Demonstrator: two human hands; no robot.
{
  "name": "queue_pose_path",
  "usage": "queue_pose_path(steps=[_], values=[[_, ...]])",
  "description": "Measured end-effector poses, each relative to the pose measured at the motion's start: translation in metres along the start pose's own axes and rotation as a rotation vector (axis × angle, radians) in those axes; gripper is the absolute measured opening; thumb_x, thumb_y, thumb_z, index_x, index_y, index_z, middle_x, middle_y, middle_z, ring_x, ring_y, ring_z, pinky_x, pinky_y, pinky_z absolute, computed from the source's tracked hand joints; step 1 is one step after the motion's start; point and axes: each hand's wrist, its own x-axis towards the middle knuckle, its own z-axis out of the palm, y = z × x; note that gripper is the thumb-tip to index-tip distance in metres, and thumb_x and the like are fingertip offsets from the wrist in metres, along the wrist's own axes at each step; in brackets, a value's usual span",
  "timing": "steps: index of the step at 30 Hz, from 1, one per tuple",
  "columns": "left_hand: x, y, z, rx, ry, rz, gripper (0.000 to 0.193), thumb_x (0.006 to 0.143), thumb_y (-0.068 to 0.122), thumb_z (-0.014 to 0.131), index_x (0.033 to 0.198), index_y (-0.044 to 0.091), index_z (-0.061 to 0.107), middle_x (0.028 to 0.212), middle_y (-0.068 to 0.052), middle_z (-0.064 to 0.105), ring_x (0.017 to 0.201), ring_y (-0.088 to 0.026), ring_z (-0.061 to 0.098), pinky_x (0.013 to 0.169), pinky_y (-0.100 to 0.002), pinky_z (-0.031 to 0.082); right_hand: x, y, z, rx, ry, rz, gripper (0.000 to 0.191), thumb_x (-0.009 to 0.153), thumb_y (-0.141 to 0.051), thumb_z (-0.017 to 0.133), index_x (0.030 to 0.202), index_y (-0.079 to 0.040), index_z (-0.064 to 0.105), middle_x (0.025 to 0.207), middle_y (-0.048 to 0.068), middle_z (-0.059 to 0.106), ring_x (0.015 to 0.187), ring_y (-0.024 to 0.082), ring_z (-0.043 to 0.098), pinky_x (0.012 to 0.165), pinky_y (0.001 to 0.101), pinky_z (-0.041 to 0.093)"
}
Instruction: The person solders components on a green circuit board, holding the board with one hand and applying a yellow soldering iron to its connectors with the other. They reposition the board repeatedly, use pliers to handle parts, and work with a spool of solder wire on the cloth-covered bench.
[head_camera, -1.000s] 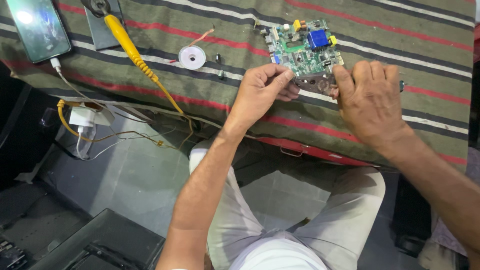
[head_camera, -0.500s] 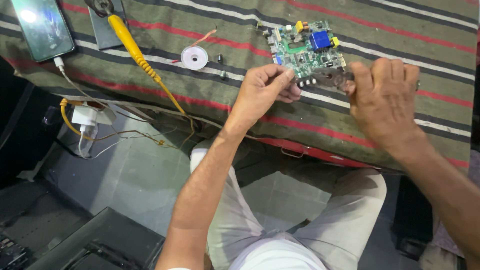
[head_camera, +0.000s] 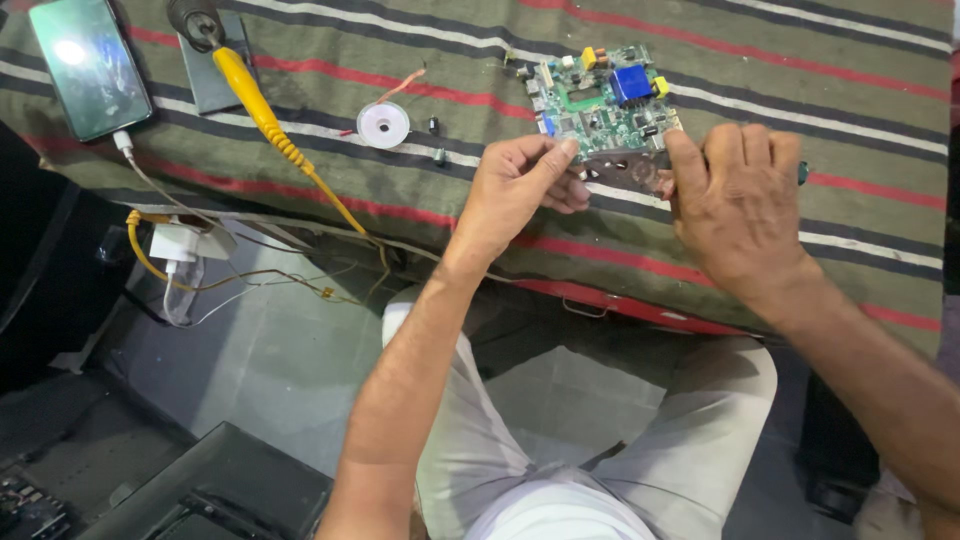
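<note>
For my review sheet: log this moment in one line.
left hand: touching circuit board | right hand: on board edge | board: flat on striped cloth

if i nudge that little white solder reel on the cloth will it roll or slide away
Probably neither: the solder reel lies flat on its side on the striped cloth, which likely grips it. It looks small and light, so its loose wire tail may drag along.

The right hand (head_camera: 740, 205) covers the circuit board (head_camera: 600, 100)'s near corner; the phone (head_camera: 85, 62) is cut off.
</note>
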Motion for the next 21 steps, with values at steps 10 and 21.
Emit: queue_pose_path(steps=[10, 21], values=[[-0.002, 0.0, 0.001, 0.019, -0.026, 0.004, 0.028, 0.107, 0.023, 0.06, 0.096, -0.002, 0.07, 0.081, -0.007, 0.074, 0.073, -0.014, 0.073, 0.066, -0.026, 0.06, 0.007, -0.002, -0.009, -0.018, -0.025, -0.018, 0.032, 0.105, -0.021, 0.07, 0.133, -0.008, 0.061, 0.099, 0.007, 0.054, 0.094, 0.024, 0.053, 0.088, 0.041, 0.037], [-0.005, -0.001, 0.009, -0.024, 0.015, 0.091, 0.017, 0.106, 0.013, 0.063, 0.112, -0.003, 0.069, 0.092, -0.008, 0.076, 0.083, -0.015, 0.074, 0.076, -0.028, 0.062, -0.058, 0.059, 0.012, 0.097, -0.047, 0.341, 0.033, 0.102, -0.015, 0.076, 0.127, -0.006, 0.057, 0.111, 0.014, 0.053, 0.108, 0.032, 0.053, 0.093, 0.0471, 0.04]])
